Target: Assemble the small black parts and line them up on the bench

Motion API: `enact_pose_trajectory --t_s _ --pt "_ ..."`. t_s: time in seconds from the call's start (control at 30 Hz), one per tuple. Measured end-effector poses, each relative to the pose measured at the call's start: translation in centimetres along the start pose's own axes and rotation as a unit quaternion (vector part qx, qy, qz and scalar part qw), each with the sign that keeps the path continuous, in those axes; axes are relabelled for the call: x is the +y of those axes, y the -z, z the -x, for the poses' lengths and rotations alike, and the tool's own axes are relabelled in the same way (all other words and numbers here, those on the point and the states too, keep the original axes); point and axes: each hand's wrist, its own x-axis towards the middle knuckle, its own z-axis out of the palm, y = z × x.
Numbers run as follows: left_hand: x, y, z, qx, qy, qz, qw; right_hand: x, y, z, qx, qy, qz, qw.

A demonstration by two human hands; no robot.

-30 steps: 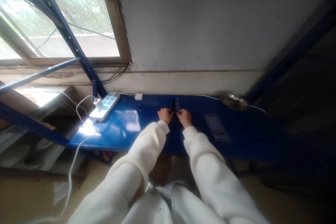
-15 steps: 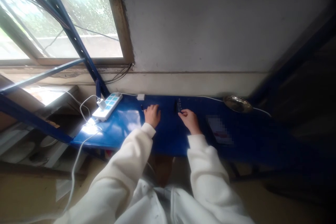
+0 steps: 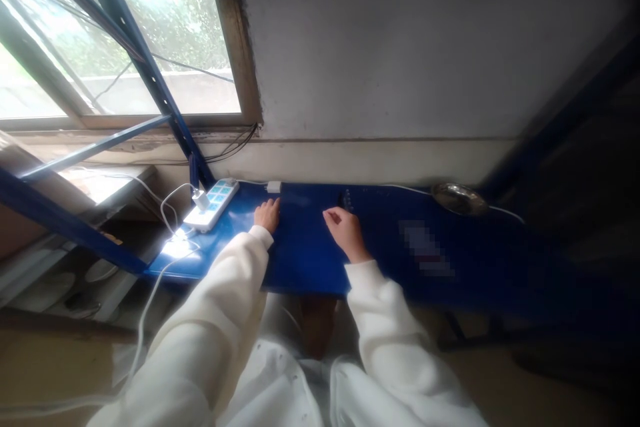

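Daylight from a window point(image 3: 190, 27) at the far left falls over a blue counter point(image 3: 305, 267) set against a plain wall point(image 3: 375, 47). Closest to the middle, the right hand point(image 3: 346, 235) has its thumb and fingers drawn together; whether anything small is pinched in that grip cannot be told. It has come off the knobbed clear strip point(image 3: 349, 200), which stands just beyond it on the far side, beside a narrow dark piece point(image 3: 341, 200). The left hand point(image 3: 267, 215) has shifted further left and reaches down at the counter, near a loose white charger point(image 3: 273, 187); its fingertips are too blurred to show whether they grasp anything. So the hands are now apart, at two separate spots, and the strip seems to be in neither grip.

Further out, counted: one power strip point(image 3: 220, 197) at the left with one white plug point(image 3: 201, 199) in it, one loose charger, one knobbed strip, one dark piece, one flat pixelated object point(image 3: 425, 247) at the near right, and one shiny metal dish point(image 3: 459, 199) at the far right.
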Motion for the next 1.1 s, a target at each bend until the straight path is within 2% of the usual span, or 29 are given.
enact_pose_trajectory --t_s 0.13,0.23,0.27,0.33,0.43,0.47,0.53,0.63,0.73,1.1 --pt "-0.4 -0.2 -0.6 -0.012 0.028 0.068 0.997 -0.3 -0.1 0.0 -0.008 0.005 -0.011 1.000" --pt "-0.5 -0.2 -1.1 0.028 0.088 0.204 0.975 -0.4 0.0 0.0 -0.013 0.001 -0.019 1.000" --pt "-0.4 -0.1 -1.2 0.045 0.108 0.266 0.957 -0.4 -0.1 0.1 -0.014 -0.003 -0.022 1.000" --pt "0.3 0.6 -1.0 0.074 0.128 0.404 0.903 -0.4 -0.2 0.0 -0.017 -0.010 -0.031 0.999" --pt "2.5 2.5 0.3 0.109 0.093 0.581 0.801 -0.6 -0.7 -0.2 -0.015 -0.036 -0.050 0.998" --pt "3.4 3.3 1.0 0.121 0.077 0.609 0.780 -0.8 -1.0 -0.4 -0.013 -0.050 -0.057 0.997" --pt "5.3 4.7 2.4 0.146 0.052 0.635 0.756 -1.1 -1.4 -0.7 -0.007 -0.081 -0.073 0.994" --pt "7.4 6.3 4.1 0.156 0.035 0.655 0.738 -1.8 -1.7 -1.1 -0.008 -0.105 -0.100 0.989" --pt "8.3 6.9 5.0 0.159 0.032 0.664 0.730 -2.6 -1.7 -1.3 -0.021 -0.103 -0.126 0.986" --pt "7.9 6.7 5.5 0.138 0.029 0.688 0.711 -3.5 -1.3 -1.0 -0.013 -0.072 -0.154 0.985"
